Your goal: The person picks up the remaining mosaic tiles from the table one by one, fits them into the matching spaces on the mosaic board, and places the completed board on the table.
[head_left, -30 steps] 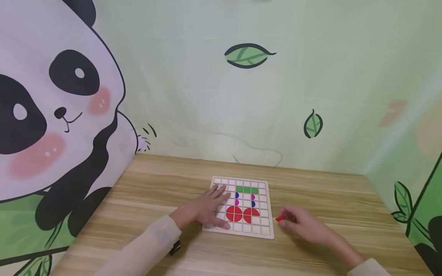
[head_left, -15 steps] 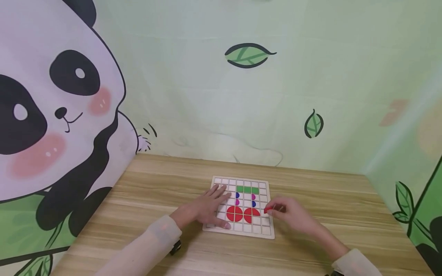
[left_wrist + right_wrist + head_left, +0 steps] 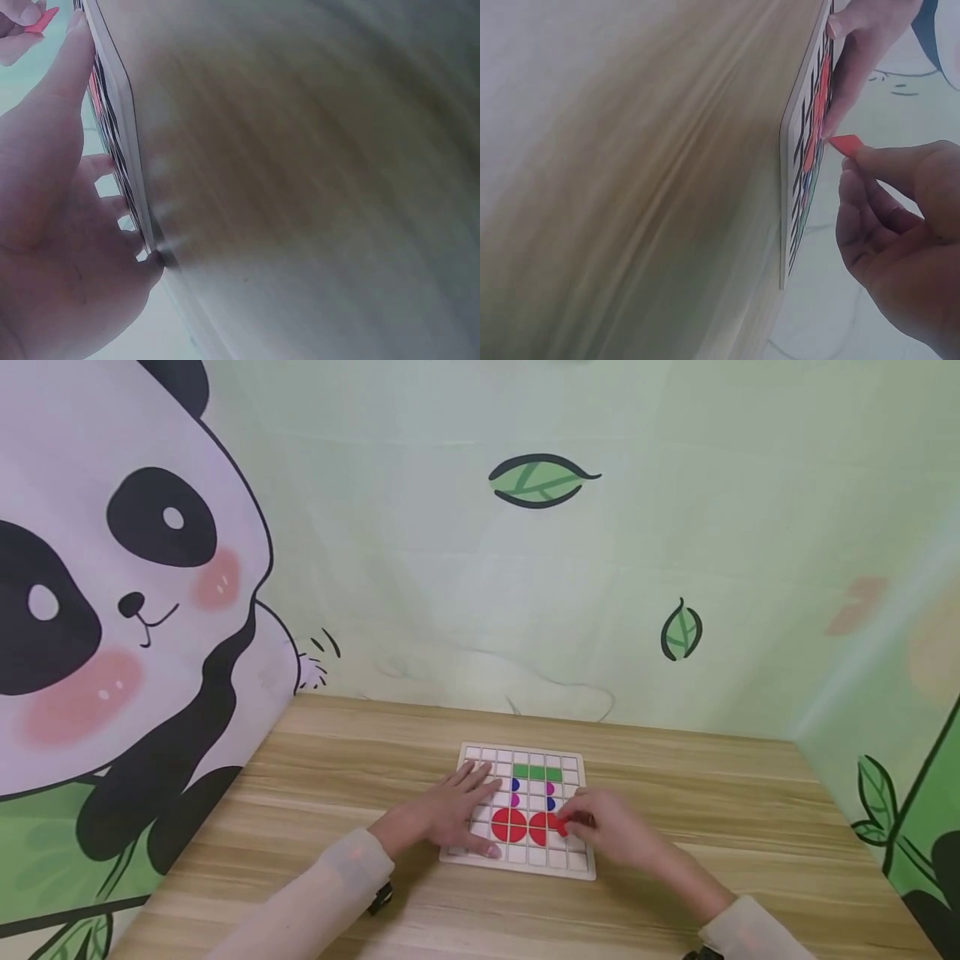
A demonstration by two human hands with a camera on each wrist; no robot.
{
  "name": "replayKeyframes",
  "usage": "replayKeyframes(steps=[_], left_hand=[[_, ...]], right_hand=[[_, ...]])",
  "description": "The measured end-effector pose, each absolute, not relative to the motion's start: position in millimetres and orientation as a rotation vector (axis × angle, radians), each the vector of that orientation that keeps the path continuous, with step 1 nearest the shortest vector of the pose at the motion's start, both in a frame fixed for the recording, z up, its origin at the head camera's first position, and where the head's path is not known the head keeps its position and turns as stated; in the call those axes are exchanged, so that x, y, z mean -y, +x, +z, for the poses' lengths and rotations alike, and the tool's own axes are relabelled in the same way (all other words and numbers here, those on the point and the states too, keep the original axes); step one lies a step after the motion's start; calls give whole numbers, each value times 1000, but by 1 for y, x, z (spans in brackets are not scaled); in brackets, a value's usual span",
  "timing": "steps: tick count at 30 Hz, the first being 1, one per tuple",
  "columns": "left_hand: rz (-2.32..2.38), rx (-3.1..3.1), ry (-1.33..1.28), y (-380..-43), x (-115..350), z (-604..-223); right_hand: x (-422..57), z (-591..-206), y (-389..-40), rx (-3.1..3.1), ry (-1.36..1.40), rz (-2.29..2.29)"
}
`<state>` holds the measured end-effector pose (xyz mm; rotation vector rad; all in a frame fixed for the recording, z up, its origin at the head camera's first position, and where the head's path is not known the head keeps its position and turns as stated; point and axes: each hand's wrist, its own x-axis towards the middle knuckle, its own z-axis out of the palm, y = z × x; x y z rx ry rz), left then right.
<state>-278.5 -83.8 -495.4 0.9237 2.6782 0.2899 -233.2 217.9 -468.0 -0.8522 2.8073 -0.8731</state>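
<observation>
A white grid board [image 3: 536,864] lies flat on the table, with coloured flat tiles set in some of its squares. My left hand [image 3: 453,810] rests on the board's left side, fingers spread and straight. Between thumb and fingertips, my right hand [image 3: 618,831] pinches a small red tile [image 3: 846,144] above the board's right part. In the head view that tile overlaps the right edge of the right-hand red shape [image 3: 543,828], which has three quarter pieces. A full red circle [image 3: 508,825] sits to its left.
Above the red shapes are a green bar [image 3: 537,772] and small blue and pink half-round tiles [image 3: 515,792]. The wooden table [image 3: 360,735] reaches back to a cloth wall printed with a panda [image 3: 150,593] and leaves.
My right hand has moved left from the table beside the board to over its right part, carrying the red tile. The left hand has stayed in place on the board.
</observation>
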Motion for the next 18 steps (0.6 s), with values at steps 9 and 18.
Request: replayKeyframes(steps=[9,18], left_hand=[[295,-2690,925,-282,85,-505],[277,-2690,916,-277,84,-495]], right_hand=[[-199,-469,-235,-2927,-1018,-593],[-196,-478,-232,-2977,-1086,-473]])
